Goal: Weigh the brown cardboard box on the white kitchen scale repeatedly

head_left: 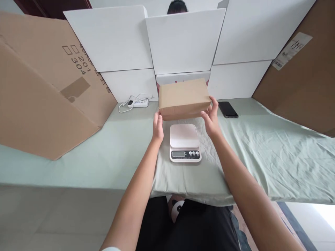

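Between my two hands is a closed brown cardboard box [184, 96], held slightly tilted at the back of the table. My left hand [158, 126] grips its lower left corner, with the thumb in front. At the right end, my right hand [211, 116] has its fingers on the side and its thumb near the bottom front edge. Just in front of the box stands a white digital kitchen scale [184, 143]. Its plate is bare, and the small display shows no digits that I can read.
White boxes [185, 42] form a wall behind, with part of a person's head [177, 7] above it. Large cardboard sheets [47, 87] flank both sides. A black phone [228, 109] lies at right, a white power strip [138, 103] with cable at left, on the green tablecloth [117, 150].
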`<state>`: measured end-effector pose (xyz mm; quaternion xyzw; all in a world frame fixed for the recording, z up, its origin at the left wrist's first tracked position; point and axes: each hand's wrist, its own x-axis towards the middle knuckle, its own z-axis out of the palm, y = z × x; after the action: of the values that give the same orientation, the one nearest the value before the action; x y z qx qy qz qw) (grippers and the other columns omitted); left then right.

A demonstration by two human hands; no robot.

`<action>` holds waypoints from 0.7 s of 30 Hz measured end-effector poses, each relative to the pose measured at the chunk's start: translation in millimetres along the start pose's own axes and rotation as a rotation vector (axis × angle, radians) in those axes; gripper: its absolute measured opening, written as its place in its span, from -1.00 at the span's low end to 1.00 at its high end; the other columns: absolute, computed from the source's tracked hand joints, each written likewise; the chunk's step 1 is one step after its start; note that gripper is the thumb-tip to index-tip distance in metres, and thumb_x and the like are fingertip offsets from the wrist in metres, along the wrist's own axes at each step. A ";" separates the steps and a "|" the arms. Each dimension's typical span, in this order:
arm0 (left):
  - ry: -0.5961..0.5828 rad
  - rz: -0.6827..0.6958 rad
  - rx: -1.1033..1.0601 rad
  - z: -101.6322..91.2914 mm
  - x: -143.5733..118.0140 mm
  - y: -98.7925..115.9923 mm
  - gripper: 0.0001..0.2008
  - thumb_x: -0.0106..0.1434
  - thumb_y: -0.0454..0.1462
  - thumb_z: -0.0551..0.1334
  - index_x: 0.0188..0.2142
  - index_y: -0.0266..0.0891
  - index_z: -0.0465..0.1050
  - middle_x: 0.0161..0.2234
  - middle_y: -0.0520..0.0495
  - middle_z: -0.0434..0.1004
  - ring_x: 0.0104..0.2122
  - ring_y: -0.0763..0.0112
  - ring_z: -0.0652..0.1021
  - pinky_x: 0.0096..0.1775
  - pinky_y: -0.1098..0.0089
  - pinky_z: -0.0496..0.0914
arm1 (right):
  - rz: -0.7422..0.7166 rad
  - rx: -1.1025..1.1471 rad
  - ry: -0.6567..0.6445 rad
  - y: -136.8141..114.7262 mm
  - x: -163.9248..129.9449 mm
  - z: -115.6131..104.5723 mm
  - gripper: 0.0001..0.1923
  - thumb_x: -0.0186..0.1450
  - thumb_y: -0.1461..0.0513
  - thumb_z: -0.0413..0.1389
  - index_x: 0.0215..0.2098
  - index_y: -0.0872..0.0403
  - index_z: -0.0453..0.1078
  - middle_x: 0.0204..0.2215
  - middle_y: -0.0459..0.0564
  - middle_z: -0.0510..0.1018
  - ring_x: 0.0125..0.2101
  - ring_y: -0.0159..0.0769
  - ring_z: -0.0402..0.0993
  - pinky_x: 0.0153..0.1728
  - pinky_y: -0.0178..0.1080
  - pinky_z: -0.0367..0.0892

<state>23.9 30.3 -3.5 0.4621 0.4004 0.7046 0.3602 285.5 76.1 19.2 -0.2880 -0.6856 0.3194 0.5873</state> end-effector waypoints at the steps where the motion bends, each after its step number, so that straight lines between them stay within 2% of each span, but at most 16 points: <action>1: 0.017 -0.016 -0.001 2.5 2.2 -10.7 -0.12 0.31 0.47 0.26 0.30 -0.08 0.52 0.46 -0.29 0.55 0.53 -0.08 0.46 0.52 0.01 0.32 | 0.009 0.001 0.029 14.3 1.7 3.9 0.05 0.37 -0.39 0.19 0.61 -0.31 -0.13 0.54 0.11 0.40 0.52 0.20 0.38 0.55 0.40 0.27; 3: 0.021 -0.054 0.001 2.9 2.2 -25.5 -0.15 0.34 0.45 0.25 0.31 -0.06 0.52 0.48 -0.25 0.53 0.54 -0.05 0.45 0.54 0.02 0.31 | 0.046 0.013 0.042 37.7 -1.8 9.4 0.10 0.34 -0.41 0.20 0.61 -0.28 -0.16 0.54 0.14 0.38 0.53 0.19 0.36 0.58 0.39 0.23; 6: -0.010 -0.104 0.007 -2.1 -1.0 -33.6 -0.21 0.41 0.40 0.21 0.34 -0.02 0.52 0.49 -0.17 0.52 0.54 0.00 0.45 0.53 0.07 0.33 | 0.114 0.023 0.046 55.7 -13.2 11.4 0.15 0.30 -0.42 0.23 0.60 -0.24 -0.17 0.49 0.16 0.43 0.49 0.19 0.41 0.59 0.38 0.21; 10: -0.018 -0.152 0.023 -5.1 -0.8 -35.1 -0.20 0.44 0.38 0.19 0.38 -0.06 0.51 0.47 -0.20 0.55 0.53 0.01 0.47 0.52 0.12 0.34 | 0.176 0.005 0.075 61.0 -20.0 9.2 0.20 0.25 -0.44 0.24 0.58 -0.17 -0.15 0.44 0.20 0.45 0.46 0.21 0.42 0.62 0.39 0.13; 17: -0.021 -0.180 0.029 -1.6 0.9 -40.8 -0.21 0.47 0.35 0.17 0.41 -0.09 0.47 0.46 -0.23 0.56 0.51 0.01 0.50 0.52 0.10 0.34 | 0.188 -0.062 0.075 67.6 -18.2 10.9 0.23 0.27 -0.43 0.21 0.62 -0.16 -0.23 0.50 0.21 0.35 0.52 0.21 0.32 0.66 0.38 0.04; 21: -0.001 -0.197 0.064 -3.3 2.3 -40.8 -0.21 0.51 0.33 0.14 0.49 -0.03 0.38 0.55 -0.19 0.45 0.59 0.04 0.38 0.58 0.05 0.24 | 0.178 -0.078 0.058 73.1 -19.1 7.0 0.22 0.29 -0.45 0.17 0.63 -0.22 -0.29 0.56 0.19 0.28 0.57 0.18 0.27 0.67 0.37 0.02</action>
<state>25.6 48.7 -40.1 0.4320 0.4659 0.6523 0.4132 282.7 106.7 -50.1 -0.3793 -0.6520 0.3349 0.5646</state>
